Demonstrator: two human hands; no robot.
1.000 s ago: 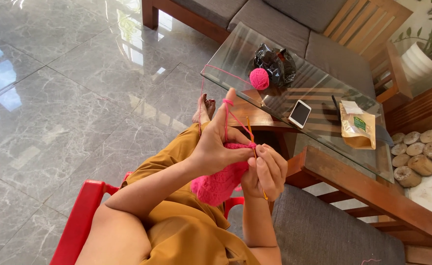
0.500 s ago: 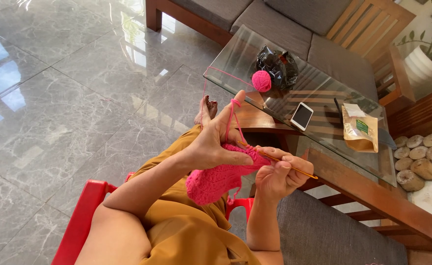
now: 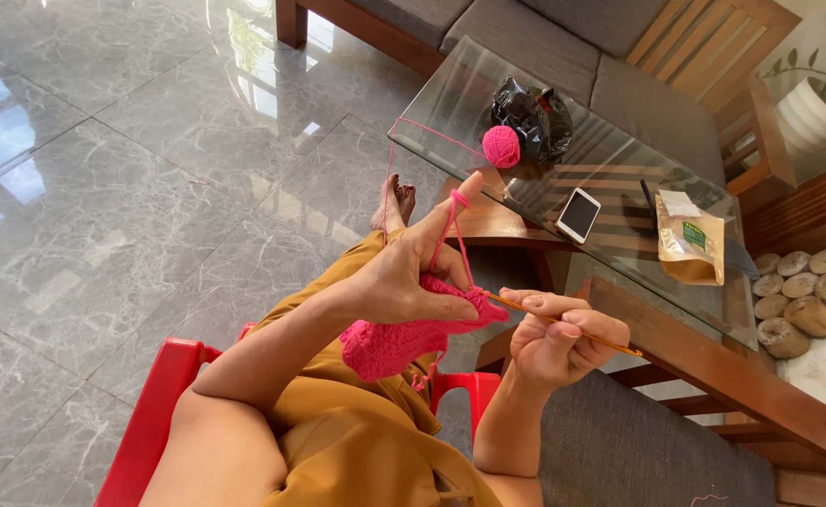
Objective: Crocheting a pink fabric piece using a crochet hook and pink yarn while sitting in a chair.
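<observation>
Currently, left hand (image 3: 404, 272): pink crochet piece (image 3: 399, 340) pinched over the lap; index finger raised, yarn (image 3: 452, 230) looped over it
Right hand (image 3: 563, 338): fingers clamped on crochet hook (image 3: 563, 324) — tip at the piece
Yarn ball (image 3: 500, 146): on glass table (image 3: 619, 169); beside black bag (image 3: 530, 115) — phone (image 3: 578, 214) nearby

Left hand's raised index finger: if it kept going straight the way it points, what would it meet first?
Probably the round pink ball of yarn on the glass-topped table; the left hand points its finger up towards it, though depth is unclear.

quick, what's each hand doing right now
Left hand: closed on the pink crochet piece, yarn over the forefinger.
Right hand: closed on the crochet hook.
</observation>
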